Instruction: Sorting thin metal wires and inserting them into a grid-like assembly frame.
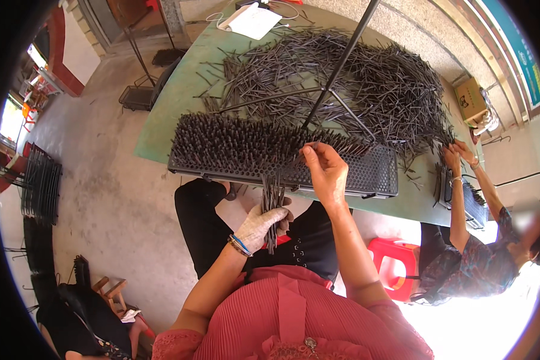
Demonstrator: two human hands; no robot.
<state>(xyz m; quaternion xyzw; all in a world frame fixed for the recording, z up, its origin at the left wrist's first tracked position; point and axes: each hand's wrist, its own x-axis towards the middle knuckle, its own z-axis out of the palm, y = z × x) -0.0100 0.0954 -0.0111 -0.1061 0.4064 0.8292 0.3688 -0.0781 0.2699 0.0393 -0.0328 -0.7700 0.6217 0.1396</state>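
Note:
My left hand (259, 227), in a pale work glove, is closed around an upright bundle of thin dark sticks (272, 195) in front of the table. Just beyond it lies a long black perforated rack (375, 174) on the near table edge. Many dark sticks (234, 141) stand upright in its holes, densely at the left and middle; the right front part shows bare holes. My bare right hand (328, 174) is over the rack, thumb and fingertips pinched together near the standing sticks. Whatever sits in that pinch is too small to make out.
A big heap of loose dark sticks (396, 84) covers the green table (168, 114). A black metal stand (327, 89) rises behind the rack. On the right a co-worker's hands (456, 155) are at another rack (477, 210). A red stool (396, 249) stands beside me.

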